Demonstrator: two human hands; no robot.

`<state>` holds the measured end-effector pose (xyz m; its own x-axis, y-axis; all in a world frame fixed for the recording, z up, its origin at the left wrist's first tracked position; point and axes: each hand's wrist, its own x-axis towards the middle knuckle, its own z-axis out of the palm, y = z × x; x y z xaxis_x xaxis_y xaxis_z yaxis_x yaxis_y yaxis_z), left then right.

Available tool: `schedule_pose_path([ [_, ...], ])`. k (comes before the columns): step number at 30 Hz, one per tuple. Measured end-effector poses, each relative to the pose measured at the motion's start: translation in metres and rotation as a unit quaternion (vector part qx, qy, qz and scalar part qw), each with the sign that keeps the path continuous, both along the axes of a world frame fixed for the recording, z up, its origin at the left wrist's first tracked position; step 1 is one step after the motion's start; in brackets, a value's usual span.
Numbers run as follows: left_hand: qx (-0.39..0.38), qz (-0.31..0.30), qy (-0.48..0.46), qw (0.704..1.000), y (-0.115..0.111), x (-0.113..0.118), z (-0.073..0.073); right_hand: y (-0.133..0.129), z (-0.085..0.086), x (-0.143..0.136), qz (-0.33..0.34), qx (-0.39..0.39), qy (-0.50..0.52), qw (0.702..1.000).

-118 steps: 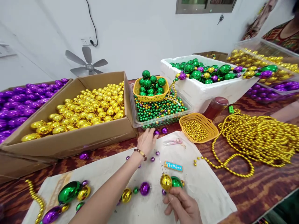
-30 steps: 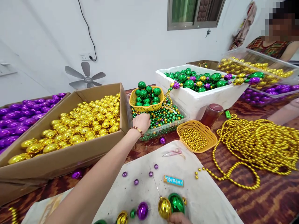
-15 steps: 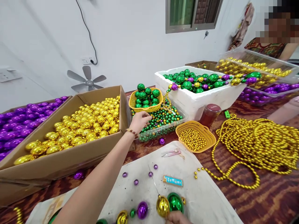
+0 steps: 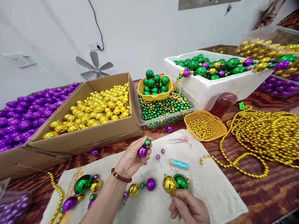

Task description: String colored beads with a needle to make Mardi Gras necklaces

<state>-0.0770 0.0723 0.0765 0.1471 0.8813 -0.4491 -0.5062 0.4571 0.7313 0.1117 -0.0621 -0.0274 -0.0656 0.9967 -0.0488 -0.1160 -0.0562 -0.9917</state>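
Note:
My left hand point(image 4: 129, 160), with a bead bracelet at the wrist, has its fingers closed round a shiny purple bead point(image 4: 142, 151) and a small green bead point(image 4: 147, 142). To its right, my right hand point(image 4: 190, 205) pinches a large gold bead point(image 4: 169, 184) from below. A thin needle point(image 4: 161, 165) sticks up out of that gold bead. Right behind my right fingertips sits a large green bead point(image 4: 181, 181). Between the hands, a purple bead point(image 4: 150, 184), a small green one and a gold bead point(image 4: 134, 189) lie in a row on the pale cloth point(image 4: 210, 193).
Cardboard boxes of gold beads point(image 4: 98, 109) and purple beads point(image 4: 28, 119) stand left. Behind the cloth are a clear tub point(image 4: 163, 117) of small beads, a yellow basket point(image 4: 155, 96) and a white foam box point(image 4: 187, 84). Gold bead strands point(image 4: 263, 140), an orange basket point(image 4: 217, 124) and snips point(image 4: 178, 140) lie right.
My left hand has come back from the tub of small beads to above the cloth, now holding a purple and a small green bead. The view has tilted down, showing more of my right hand.

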Motion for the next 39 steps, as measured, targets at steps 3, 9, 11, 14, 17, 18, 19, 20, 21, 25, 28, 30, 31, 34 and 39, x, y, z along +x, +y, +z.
schedule_pose_path([
  [3, -0.015, 0.013, 0.005, 1.0, -0.005, 0.0, -0.005, 0.0, -0.001, -0.001, 0.016, 0.004, -0.006, 1.0],
  [9, 0.007, 0.002, 0.04, 0.999, -0.01, 0.003, -0.01, 0.001, -0.002, -0.002, 0.03, -0.005, -0.018, 0.999],
  [11, 0.026, -0.005, 0.06, 0.998, -0.01, 0.005, -0.011, 0.001, -0.002, -0.001, 0.029, -0.003, -0.019, 0.999],
  [14, 0.073, -0.015, 0.116, 0.991, -0.013, 0.008, -0.01, 0.001, -0.003, -0.001, 0.026, -0.005, -0.017, 1.0],
  [17, 0.101, -0.009, 0.107, 0.989, -0.018, 0.01, -0.007, 0.001, -0.002, -0.004, 0.022, -0.013, 0.0, 1.0],
  [18, 0.087, -0.01, 0.071, 0.994, -0.02, 0.01, -0.005, 0.002, -0.002, -0.005, 0.019, -0.015, 0.008, 1.0],
  [19, 0.064, -0.012, 0.024, 0.998, -0.022, 0.01, -0.004, 0.002, -0.002, -0.006, 0.017, -0.017, 0.015, 1.0],
  [20, 0.039, -0.013, -0.025, 0.999, -0.024, 0.009, -0.004, 0.002, -0.002, -0.007, 0.014, -0.017, 0.022, 1.0],
  [21, 0.015, -0.013, -0.069, 0.997, -0.025, 0.008, -0.004, 0.003, -0.002, -0.008, 0.013, -0.017, 0.027, 0.999],
  [25, -0.006, 0.057, -0.13, 0.99, -0.026, 0.002, -0.011, 0.002, -0.003, -0.007, 0.013, -0.013, 0.031, 0.999],
  [28, -0.007, 0.112, -0.12, 0.986, -0.025, 0.0, -0.016, 0.0, -0.005, -0.005, 0.025, -0.008, 0.016, 1.0],
  [30, -0.018, 0.13, -0.118, 0.984, -0.025, 0.001, -0.017, -0.002, -0.007, -0.004, 0.034, -0.001, 0.003, 0.999],
  [31, -0.026, 0.132, -0.117, 0.984, -0.025, 0.001, -0.017, -0.002, -0.008, -0.003, 0.037, 0.001, -0.002, 0.999],
  [34, -0.049, 0.123, -0.112, 0.985, -0.024, 0.002, -0.016, -0.004, -0.009, -0.003, 0.042, 0.0, -0.016, 0.999],
  [39, -0.051, 0.133, -0.106, 0.984, -0.025, 0.006, -0.015, -0.004, -0.008, -0.004, 0.045, -0.005, -0.028, 0.999],
])
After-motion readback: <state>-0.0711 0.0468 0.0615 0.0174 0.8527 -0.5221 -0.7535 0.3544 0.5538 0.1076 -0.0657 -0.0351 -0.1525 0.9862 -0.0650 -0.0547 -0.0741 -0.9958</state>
